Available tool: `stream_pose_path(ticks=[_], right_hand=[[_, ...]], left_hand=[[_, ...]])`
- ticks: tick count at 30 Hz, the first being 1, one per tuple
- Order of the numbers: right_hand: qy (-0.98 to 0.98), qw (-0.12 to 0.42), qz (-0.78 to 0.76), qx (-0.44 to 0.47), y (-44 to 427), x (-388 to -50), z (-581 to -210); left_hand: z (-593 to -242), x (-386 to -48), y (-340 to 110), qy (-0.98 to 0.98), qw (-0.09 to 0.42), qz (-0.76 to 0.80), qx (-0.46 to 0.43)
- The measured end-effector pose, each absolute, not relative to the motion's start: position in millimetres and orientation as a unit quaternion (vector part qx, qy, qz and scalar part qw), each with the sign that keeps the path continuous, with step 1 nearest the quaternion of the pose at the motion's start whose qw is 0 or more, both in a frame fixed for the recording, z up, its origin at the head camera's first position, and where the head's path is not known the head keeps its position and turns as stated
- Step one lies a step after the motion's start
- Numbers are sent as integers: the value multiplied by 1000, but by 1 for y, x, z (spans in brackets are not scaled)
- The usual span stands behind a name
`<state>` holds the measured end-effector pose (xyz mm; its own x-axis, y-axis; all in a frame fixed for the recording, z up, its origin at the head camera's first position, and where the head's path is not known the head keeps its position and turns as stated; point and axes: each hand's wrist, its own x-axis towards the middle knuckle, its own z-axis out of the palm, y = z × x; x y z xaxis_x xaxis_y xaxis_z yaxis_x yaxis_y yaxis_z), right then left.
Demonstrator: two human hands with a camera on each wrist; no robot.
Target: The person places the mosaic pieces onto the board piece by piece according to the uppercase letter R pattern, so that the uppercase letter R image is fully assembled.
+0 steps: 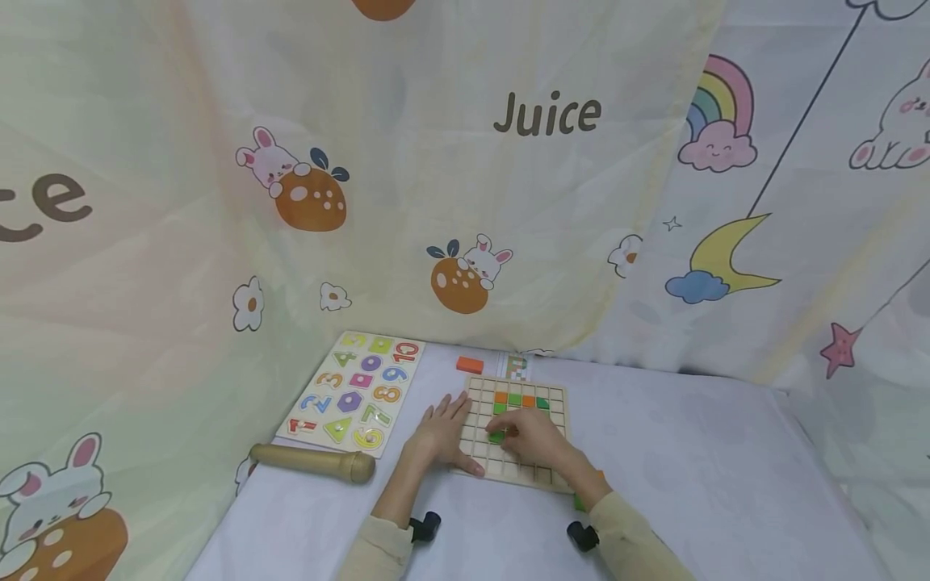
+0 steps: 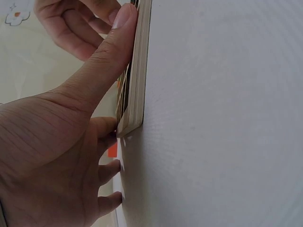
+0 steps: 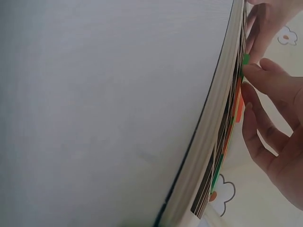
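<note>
A wooden grid board (image 1: 519, 472) lies flat on the white-covered table. My left hand (image 1: 436, 436) rests on its left edge, fingers spread and straight, the thumb along the near corner. Over the board's middle is my right hand (image 1: 534, 436), thumb and fingers curled together in a pinch. Its fingertips (image 3: 253, 71) are at a small square tile on the grid, mostly hidden; orange shows beside them in the right wrist view. Orange and green tiles form a row (image 1: 515, 399) near the board's far side. A green tile (image 1: 497, 437) sits just below the right fingertips.
A number puzzle board (image 1: 361, 379) lies to the left, with a gold toy microphone (image 1: 316, 462) before it. Behind the grid are an orange block (image 1: 470, 365) and a small pattern card (image 1: 517, 367). Orange and green pieces (image 1: 579, 502) lie partly hidden by the right forearm.
</note>
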<state>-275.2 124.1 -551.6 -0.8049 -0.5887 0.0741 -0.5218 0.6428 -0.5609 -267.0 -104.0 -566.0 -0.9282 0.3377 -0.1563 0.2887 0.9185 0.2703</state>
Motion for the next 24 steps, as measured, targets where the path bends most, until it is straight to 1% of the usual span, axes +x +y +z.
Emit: stream_pose_path(ticks=[7, 12, 20, 24], right_hand=[[910, 44, -279, -302, 124, -275, -553], [902, 42, -310, -298, 131, -273, -553], [897, 16, -351, -270, 153, -265, -557], [892, 19, -372, -255, 166, -259, -552]], left_hand=[[-566, -267, -102, 974, 101, 116, 165], [-566, -267, -101, 974, 101, 116, 164], [-567, -267, -103, 975, 102, 122, 158], [-568, -266, -104, 974, 104, 131, 154]])
